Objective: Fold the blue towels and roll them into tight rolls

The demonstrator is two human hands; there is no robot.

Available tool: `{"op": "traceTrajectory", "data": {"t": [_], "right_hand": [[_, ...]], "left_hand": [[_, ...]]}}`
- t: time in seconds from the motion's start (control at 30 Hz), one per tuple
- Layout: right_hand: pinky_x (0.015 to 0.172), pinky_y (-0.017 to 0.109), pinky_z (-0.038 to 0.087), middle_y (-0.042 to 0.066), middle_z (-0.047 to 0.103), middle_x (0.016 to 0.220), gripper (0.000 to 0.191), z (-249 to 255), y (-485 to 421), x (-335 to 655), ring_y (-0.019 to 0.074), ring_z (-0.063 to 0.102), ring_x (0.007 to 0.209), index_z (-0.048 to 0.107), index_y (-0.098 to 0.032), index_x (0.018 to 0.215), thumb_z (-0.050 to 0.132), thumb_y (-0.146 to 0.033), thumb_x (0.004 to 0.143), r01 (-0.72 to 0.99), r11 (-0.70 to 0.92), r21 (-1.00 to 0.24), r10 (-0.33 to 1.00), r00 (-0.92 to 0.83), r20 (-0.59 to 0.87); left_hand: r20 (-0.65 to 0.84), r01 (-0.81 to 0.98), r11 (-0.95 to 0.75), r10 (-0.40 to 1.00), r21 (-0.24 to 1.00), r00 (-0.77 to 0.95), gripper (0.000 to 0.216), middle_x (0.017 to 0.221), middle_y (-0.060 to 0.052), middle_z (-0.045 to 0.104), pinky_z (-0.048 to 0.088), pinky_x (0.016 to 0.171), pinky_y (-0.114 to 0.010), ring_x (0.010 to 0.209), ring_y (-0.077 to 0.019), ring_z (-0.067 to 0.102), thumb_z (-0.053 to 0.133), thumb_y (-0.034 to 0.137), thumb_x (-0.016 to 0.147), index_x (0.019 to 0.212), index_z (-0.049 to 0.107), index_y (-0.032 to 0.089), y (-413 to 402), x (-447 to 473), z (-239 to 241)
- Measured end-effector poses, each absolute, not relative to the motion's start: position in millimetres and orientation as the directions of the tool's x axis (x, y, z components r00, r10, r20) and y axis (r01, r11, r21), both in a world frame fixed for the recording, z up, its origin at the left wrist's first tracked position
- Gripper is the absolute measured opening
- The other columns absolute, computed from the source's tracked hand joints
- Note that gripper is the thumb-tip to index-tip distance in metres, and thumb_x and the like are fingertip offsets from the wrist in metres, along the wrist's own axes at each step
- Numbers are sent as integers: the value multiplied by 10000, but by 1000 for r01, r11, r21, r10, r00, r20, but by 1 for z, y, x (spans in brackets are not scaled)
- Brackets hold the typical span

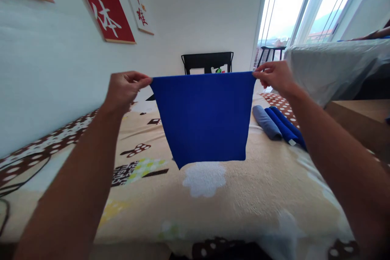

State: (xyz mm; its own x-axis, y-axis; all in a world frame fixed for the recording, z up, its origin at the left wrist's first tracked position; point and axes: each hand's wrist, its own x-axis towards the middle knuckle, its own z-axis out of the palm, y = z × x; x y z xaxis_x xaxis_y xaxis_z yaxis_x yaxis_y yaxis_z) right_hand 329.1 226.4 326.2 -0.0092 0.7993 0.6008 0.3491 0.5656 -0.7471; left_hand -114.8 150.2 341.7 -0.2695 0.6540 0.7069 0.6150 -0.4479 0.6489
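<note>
A plain blue towel (205,118) hangs stretched out in the air in front of me, its top edge pulled nearly straight. My left hand (128,87) pinches the upper left corner between thumb and fingers. At the upper right corner, my right hand (276,76) holds the cloth in the same kind of pinch. The lower edge hangs free above a patterned beige blanket (256,195), with the lower left corner dipping furthest. To the right, a grey rolled towel (266,122) lies beside blue rolled towels (282,126), one with a small white tag.
A black chair (207,59) stands behind the blanket. On the right are a plastic-covered piece of furniture (329,65), a wooden surface (362,113) and a dark stool (272,48). Another person's arm (378,33) shows at the far right. Black cables (24,187) lie at the left.
</note>
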Motion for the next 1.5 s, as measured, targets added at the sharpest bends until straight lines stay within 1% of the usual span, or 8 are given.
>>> {"op": "traceTrajectory", "data": {"t": [0.2, 0.4, 0.5, 0.7, 0.83, 1.17, 1.37, 1.5], "right_hand": [[417, 186, 348, -2, 628, 565, 185, 308, 269, 311, 51, 502, 405, 632, -118, 825, 710, -285, 821, 296, 540, -787, 825, -5, 565], [410, 199, 363, -40, 592, 576, 229, 311, 254, 331, 54, 480, 405, 624, -172, 898, 689, -384, 844, 300, 650, -699, 734, -9, 679], [440, 213, 401, -43, 583, 572, 255, 253, 218, 352, 80, 509, 437, 637, -195, 960, 629, -439, 887, 393, 665, -635, 729, -159, 666], [498, 220, 402, -32, 597, 578, 201, 77, 111, 377, 94, 528, 481, 694, -212, 934, 586, -380, 916, 583, 621, -524, 782, -414, 466], [573, 239, 436, 0, 656, 659, 219, 20, 60, 388, 115, 589, 568, 709, -222, 957, 503, -299, 950, 648, 634, -422, 769, -475, 427], [745, 315, 483, 23, 734, 878, 250, -11, 14, 406, 164, 673, 761, 699, -232, 1012, 450, -242, 993, 677, 692, -253, 706, -560, 432], [735, 305, 502, 4, 699, 808, 225, 35, 22, 381, 155, 650, 750, 699, -273, 1023, 534, -417, 967, 714, 649, -264, 758, -574, 311], [984, 401, 465, 111, 649, 1242, 358, 50, 41, 288, 229, 603, 1150, 619, -215, 1276, 407, -321, 1008, 788, 567, -238, 802, -463, 378]], "left_hand": [[689, 588, -454, 674, 670, -265, 232, 549, 44, 522, 317, 522, -265, 511, -92, 411, 786, 368, 672, 732, 684, 168, 199, -106, 330], [782, 677, -511, 603, 530, -158, 221, 740, 37, 558, 373, 669, -268, 654, -107, 449, 701, 395, 778, 918, 683, 224, 167, -104, 335], [710, 758, -449, 704, 473, -26, 195, 754, 29, 589, 381, 705, -291, 695, -141, 496, 726, 414, 767, 888, 706, 262, 118, -100, 280], [399, 838, -353, 899, 416, 180, 94, 812, 5, 695, 396, 816, -357, 821, -213, 618, 625, 327, 822, 818, 717, 308, 23, -90, 99], [269, 861, -348, 928, 370, 260, 117, 850, 8, 709, 377, 816, -346, 845, -199, 629, 603, 232, 829, 829, 707, 287, -13, -90, 40], [253, 899, -372, 915, 233, 313, 237, 904, -10, 693, 326, 868, -374, 904, -197, 610, 499, 119, 896, 925, 677, 273, -57, -94, 25], [208, 892, -387, 916, 234, 343, 144, 1081, -38, 657, 399, 938, -382, 1051, -218, 592, 574, 313, 888, 995, 658, 266, -45, -68, 59], [278, 922, -307, 930, 236, 239, 388, 1358, -105, 579, 364, 1078, -414, 1291, -223, 497, 403, 219, 943, 1303, 549, 213, 4, 14, 62]]}}
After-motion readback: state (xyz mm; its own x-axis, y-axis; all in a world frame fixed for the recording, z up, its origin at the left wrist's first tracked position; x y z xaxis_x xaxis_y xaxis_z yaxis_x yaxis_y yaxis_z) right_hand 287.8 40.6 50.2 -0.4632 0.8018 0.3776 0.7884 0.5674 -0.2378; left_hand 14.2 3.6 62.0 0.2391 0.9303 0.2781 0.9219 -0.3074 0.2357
